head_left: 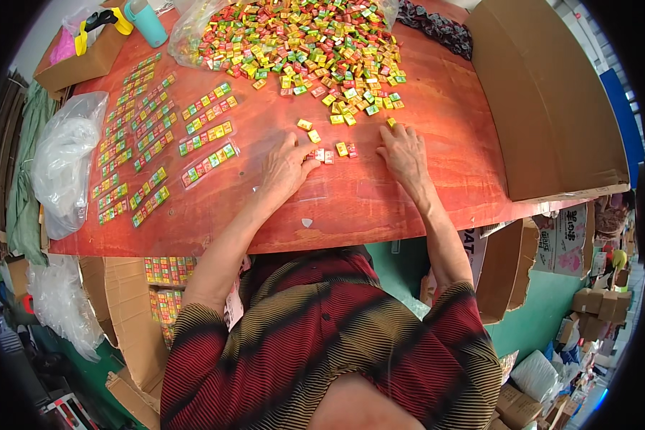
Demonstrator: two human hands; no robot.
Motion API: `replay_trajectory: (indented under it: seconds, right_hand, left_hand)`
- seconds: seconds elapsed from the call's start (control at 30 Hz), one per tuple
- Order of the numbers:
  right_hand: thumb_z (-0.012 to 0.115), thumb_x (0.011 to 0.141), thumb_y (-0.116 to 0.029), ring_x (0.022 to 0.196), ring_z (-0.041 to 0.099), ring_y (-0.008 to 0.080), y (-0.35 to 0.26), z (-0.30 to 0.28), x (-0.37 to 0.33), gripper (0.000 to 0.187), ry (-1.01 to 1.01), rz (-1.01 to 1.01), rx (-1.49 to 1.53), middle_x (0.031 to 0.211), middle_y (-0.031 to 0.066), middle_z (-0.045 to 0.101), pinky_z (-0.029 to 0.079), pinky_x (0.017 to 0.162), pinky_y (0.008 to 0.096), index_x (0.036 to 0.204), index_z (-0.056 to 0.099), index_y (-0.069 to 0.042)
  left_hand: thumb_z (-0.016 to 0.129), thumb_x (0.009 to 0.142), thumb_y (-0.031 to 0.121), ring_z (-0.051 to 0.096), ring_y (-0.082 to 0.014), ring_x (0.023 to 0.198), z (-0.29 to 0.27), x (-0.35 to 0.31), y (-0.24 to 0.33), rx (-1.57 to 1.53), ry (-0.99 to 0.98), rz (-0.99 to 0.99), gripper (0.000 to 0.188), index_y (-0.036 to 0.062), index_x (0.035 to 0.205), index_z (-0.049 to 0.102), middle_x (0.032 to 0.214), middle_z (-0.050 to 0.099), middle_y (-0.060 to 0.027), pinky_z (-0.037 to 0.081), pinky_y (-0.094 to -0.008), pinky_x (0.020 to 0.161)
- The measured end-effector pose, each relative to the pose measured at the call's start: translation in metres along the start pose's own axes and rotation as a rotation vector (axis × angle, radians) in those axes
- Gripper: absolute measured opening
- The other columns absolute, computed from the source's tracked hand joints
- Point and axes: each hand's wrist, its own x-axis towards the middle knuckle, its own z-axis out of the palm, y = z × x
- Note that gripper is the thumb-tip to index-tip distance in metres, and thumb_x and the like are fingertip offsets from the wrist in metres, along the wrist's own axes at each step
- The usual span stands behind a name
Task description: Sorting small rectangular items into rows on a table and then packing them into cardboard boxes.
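One view only, from a fisheye camera on the person's head, looking steeply down and forward. The person's own chest fills the lower middle, very near, and both forearms run up from there to the counter (pixel 408 193), which lies at arm's length across the centre. The pile of sweets (pixel 301 43) marks the far side, near the top edge. Straight edges bow toward the dark round rim.
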Motion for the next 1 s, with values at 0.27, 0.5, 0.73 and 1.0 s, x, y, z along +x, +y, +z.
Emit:
replay_trajectory:
  seconds: [0.27, 0.5, 0.73, 1.0]
  right_hand:
    - [0.063, 0.072, -0.012, 0.095, 0.051, 0.0292, -0.035, 0.004, 0.005, 0.041, -0.124, -0.197, 0.468, 0.105, 0.0107, 0.050, 0.043, 0.078, 0.0360, 0.111, 0.051, -0.008]
    - [0.060, 0.074, -0.006, 0.091, 0.052, 0.0318, -0.023, 0.008, 0.005, 0.033, -0.085, -0.206, 0.616, 0.098, 0.0137, 0.052, 0.043, 0.076, 0.0368, 0.105, 0.052, -0.003]
    - [0.060, 0.075, -0.010, 0.084, 0.054, 0.0324, -0.024, 0.004, 0.004, 0.024, -0.088, -0.110, 0.531, 0.090, 0.0146, 0.054, 0.044, 0.071, 0.0367, 0.097, 0.055, -0.003]
    - [0.067, 0.070, -0.026, 0.084, 0.053, 0.0313, -0.075, 0.000, 0.004, 0.032, 0.179, -0.199, 0.501, 0.086, 0.0122, 0.054, 0.042, 0.070, 0.0401, 0.093, 0.057, -0.006]
  left_hand:
    - [0.066, 0.071, 0.022, 0.053, -0.0265, 0.076, -0.002, 0.000, 0.001, -0.014, 0.000, 0.006, 0.030, 0.0143, 0.099, 0.062, 0.084, 0.047, -0.0079, 0.043, -0.0376, 0.064]
    - [0.067, 0.069, 0.022, 0.053, -0.0279, 0.079, -0.004, -0.001, 0.003, -0.018, -0.016, -0.009, 0.030, 0.0136, 0.097, 0.062, 0.084, 0.046, -0.0089, 0.043, -0.0393, 0.065]
    - [0.069, 0.067, 0.021, 0.053, -0.0294, 0.080, -0.005, -0.003, 0.002, -0.042, -0.004, -0.014, 0.030, 0.0131, 0.095, 0.063, 0.082, 0.046, -0.0107, 0.044, -0.0400, 0.066]
    - [0.066, 0.071, 0.023, 0.055, -0.0276, 0.081, -0.008, -0.006, -0.004, 0.000, -0.024, -0.045, 0.028, 0.0140, 0.097, 0.061, 0.089, 0.049, -0.0076, 0.044, -0.0397, 0.066]
